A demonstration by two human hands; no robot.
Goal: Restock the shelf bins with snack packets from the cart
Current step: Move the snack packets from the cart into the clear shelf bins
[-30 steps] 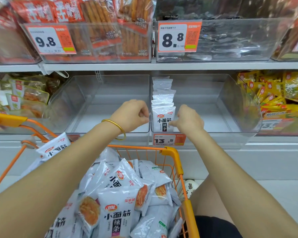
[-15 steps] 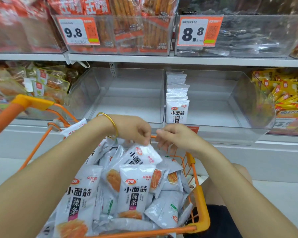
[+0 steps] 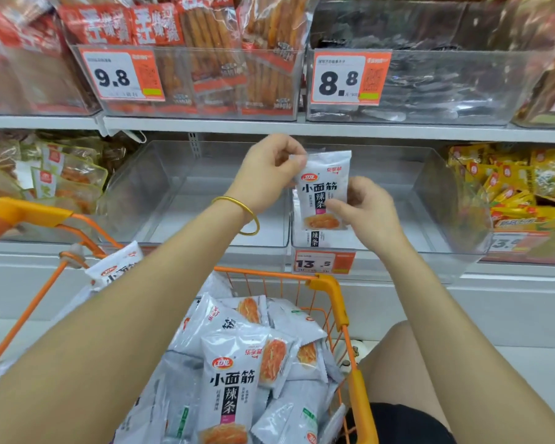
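One packet (image 3: 322,190) held upright between both hands, print toward the camera. Pinched at its top left corner by the thumb and curled fingers of the left hand (image 3: 269,168). Gripped at its lower right edge by the right hand (image 3: 369,209), fingers curled round it. Raised in front of the clear bin (image 3: 436,219), just above the bin's front wall.

Right behind the held packet and under both hands: a row (image 3: 314,239) of like packets standing at the bin's left side (mostly hidden, only the front one's lower part showing). Below that, a 13.5 tag (image 3: 322,262). Left of the left hand, a second bin (image 3: 189,200), touching the first. Right of the right hand, beyond the bin wall, yellow packs (image 3: 510,187). Close above the left knuckles, the shelf edge (image 3: 205,125), with a 9.8 tag (image 3: 122,75) and an 8.8 tag (image 3: 350,78) higher up. On the left wrist, a gold bangle (image 3: 237,203). Beneath the forearms, the orange cart (image 3: 329,285), heaped with more packets (image 3: 229,389).

Half a second ago: both hands low at the cart's far rim, picking at the heap. Now lifted to bin height, one packet taken along.
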